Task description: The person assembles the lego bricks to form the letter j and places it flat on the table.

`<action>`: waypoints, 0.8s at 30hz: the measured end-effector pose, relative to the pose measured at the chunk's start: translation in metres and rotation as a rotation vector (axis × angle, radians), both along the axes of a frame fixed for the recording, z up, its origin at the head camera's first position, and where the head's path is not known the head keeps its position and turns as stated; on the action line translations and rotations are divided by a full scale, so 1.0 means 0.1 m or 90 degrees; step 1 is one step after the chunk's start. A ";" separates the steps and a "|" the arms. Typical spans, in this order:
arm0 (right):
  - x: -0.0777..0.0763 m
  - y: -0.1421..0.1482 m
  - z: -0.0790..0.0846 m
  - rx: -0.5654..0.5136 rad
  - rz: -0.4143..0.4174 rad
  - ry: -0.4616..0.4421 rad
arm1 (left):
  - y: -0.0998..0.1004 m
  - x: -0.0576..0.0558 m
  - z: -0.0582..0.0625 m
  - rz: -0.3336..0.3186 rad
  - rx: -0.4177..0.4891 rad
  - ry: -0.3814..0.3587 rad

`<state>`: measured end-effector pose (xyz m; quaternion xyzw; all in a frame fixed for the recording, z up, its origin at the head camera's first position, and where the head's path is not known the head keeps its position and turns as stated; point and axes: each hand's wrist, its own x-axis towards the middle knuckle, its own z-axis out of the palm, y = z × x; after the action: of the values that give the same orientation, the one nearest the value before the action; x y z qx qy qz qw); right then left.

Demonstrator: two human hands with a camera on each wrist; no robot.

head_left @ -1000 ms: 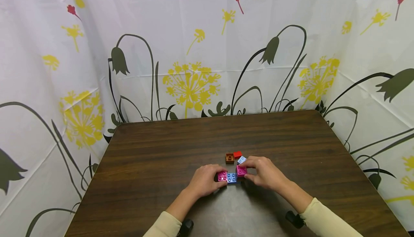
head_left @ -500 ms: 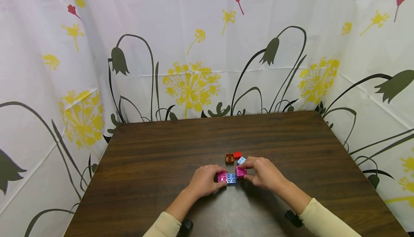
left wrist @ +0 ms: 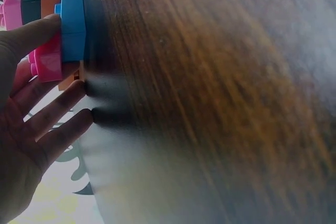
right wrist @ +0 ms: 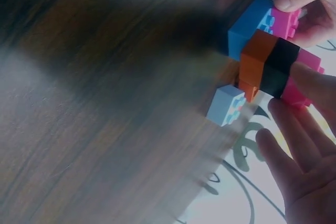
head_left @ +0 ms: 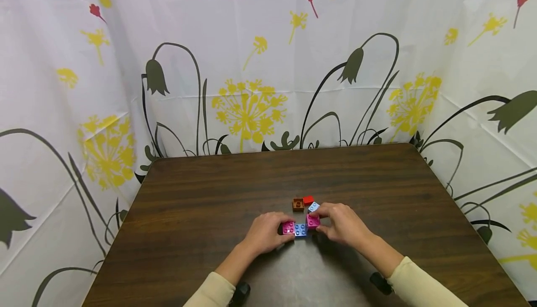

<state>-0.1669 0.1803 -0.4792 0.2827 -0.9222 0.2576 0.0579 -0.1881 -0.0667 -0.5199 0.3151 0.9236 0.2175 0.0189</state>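
My left hand [head_left: 265, 233] pinches a pink toy brick [left wrist: 48, 64] between thumb and fingers. That brick sits on one end of a blue base [left wrist: 73, 24], whose bare studs [head_left: 300, 230] show to the right. My right hand [head_left: 343, 224] grips a stack by its pink top brick [head_left: 313, 221]. Below that pink brick come a black brick [right wrist: 279, 67] and an orange-brown brick [right wrist: 257, 55]. The stack stands right at the blue base's right end, overlapping it in the right wrist view.
Behind the hands lie a brown brick [head_left: 298, 204], a red brick [head_left: 308, 200] and a light blue brick [head_left: 313, 207] on the dark wood table [head_left: 201, 204]. A flower-patterned curtain [head_left: 268, 64] hangs along the table's far edge.
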 end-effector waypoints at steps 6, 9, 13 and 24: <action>0.01 -0.01 0.01 0.004 -0.004 -0.025 | 0.00 0.01 0.00 -0.004 0.004 0.010; 0.01 -0.02 0.00 -0.001 0.001 -0.050 | -0.01 0.01 -0.01 -0.005 0.009 0.016; 0.01 0.01 -0.01 0.002 0.016 -0.095 | -0.01 0.01 -0.02 -0.003 0.007 0.014; -0.13 0.23 -0.22 0.022 -0.033 -0.131 | 0.01 0.01 -0.01 0.009 -0.011 0.001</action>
<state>-0.1798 0.2034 -0.5015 0.2318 -0.9345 0.2678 -0.0354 -0.1870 -0.0659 -0.5208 0.3084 0.9277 0.2092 0.0195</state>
